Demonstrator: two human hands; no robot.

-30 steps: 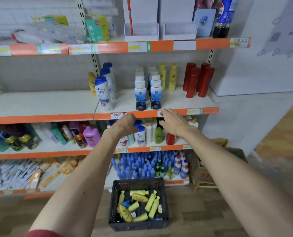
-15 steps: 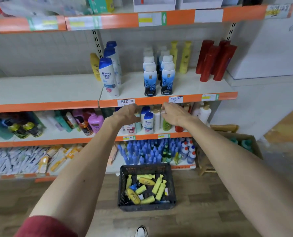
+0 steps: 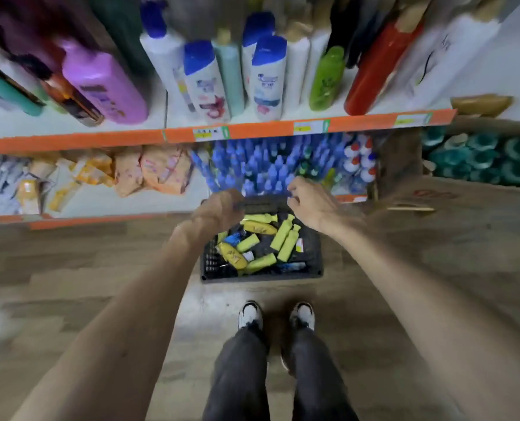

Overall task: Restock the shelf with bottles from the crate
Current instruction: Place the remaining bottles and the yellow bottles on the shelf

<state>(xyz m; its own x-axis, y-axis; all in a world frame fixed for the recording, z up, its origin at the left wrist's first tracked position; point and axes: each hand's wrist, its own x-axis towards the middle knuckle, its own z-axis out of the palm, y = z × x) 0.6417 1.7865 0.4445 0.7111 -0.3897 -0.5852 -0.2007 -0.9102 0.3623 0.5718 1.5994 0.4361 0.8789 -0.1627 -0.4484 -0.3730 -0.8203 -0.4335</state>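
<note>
A black plastic crate point(image 3: 317, 256) stands on the wooden floor below the shelves. It holds several yellow bottles point(image 3: 284, 241) lying on their sides, with a few blue items among them. My left hand point(image 3: 219, 209) hangs over the crate's far left rim with its fingers curled under, and nothing shows in it. My right hand point(image 3: 311, 205) hovers over the far right rim, fingers loosely bent and apart, holding nothing. Above, the orange-edged shelf point(image 3: 283, 130) carries upright white bottles with blue caps point(image 3: 267, 80), a green bottle point(image 3: 327, 79) and a red bottle point(image 3: 377, 65).
The lowest shelf behind the crate is packed with small blue bottles point(image 3: 261, 165) and orange packets point(image 3: 161, 170). A cardboard box of teal bottles point(image 3: 480, 156) sits on the floor to the right. My shoes point(image 3: 249, 316) stand just in front of the crate.
Both hands have dropped from the middle shelf down to just above the crate. The view has tilted down, so my legs and shoes now show.
</note>
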